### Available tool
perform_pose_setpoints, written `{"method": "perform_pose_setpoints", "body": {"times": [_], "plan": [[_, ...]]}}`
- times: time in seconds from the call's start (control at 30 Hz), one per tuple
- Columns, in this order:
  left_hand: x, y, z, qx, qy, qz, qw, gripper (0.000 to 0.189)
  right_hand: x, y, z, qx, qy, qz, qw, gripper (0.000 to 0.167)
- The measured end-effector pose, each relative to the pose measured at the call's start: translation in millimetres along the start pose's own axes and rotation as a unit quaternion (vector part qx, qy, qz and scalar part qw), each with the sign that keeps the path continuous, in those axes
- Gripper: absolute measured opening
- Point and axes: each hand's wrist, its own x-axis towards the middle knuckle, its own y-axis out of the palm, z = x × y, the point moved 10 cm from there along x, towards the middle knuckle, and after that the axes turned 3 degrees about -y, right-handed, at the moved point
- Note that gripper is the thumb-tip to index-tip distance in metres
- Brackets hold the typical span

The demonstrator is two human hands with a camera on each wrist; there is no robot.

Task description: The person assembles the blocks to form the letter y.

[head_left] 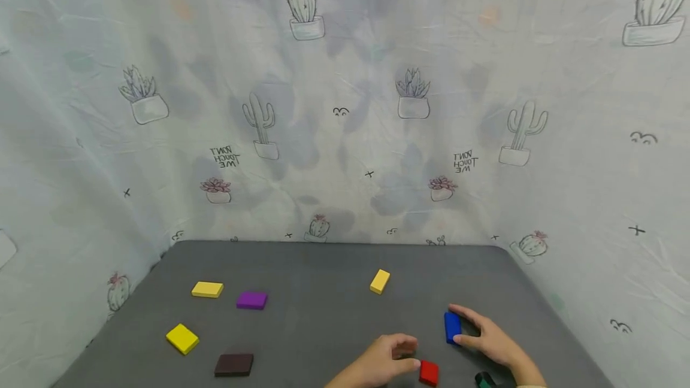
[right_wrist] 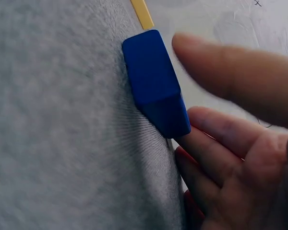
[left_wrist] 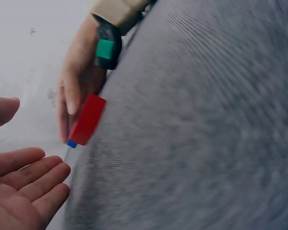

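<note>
On the grey table [head_left: 323, 328] a blue block [head_left: 451, 327] lies at the right. My right hand [head_left: 462, 326] is cupped beside it. In the right wrist view a fingertip [right_wrist: 192, 120] touches the near end of the blue block [right_wrist: 151, 76], while the blurred thumb [right_wrist: 221, 67] hovers apart from it. A red block [head_left: 429, 372] lies near the front edge. My left hand [head_left: 403, 357] is just left of it, loosely curled and holding nothing. The left wrist view shows the left hand [left_wrist: 24, 134] with its palm bare, the red block [left_wrist: 88, 119] and the right hand [left_wrist: 79, 76] behind it.
Other blocks lie apart on the table: two yellow ones [head_left: 207, 289] [head_left: 182, 338], a purple one [head_left: 251, 300] and a dark brown one [head_left: 234, 364] at the left, and another yellow one [head_left: 380, 281] in the middle. Cactus-print cloth [head_left: 345, 136] walls the table.
</note>
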Motion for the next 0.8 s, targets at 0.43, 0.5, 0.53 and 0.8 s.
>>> {"method": "perform_pose_setpoints", "body": {"times": [0.43,0.5,0.53,0.8], "plan": [[8.6,19.2,4.9,0.212,0.043,-0.039,0.9755,0.044,0.4,9.6,-5.8,0.026,0.001,0.009,0.9996,0.067],[7.0,22.9,5.4,0.236,0.056,-0.04,0.9693,0.044,-1.3,11.5,-7.4,0.032,0.002,0.009,0.9995,0.067],[6.5,24.5,5.6,0.246,0.061,-0.039,0.9667,0.044,-2.2,11.9,-8.1,0.031,0.003,0.011,0.9994,0.068],[14.8,20.9,-2.2,0.276,0.083,-0.053,0.9561,0.041,4.0,-0.5,-3.6,0.011,-0.014,-0.006,0.9998,0.068]]}}
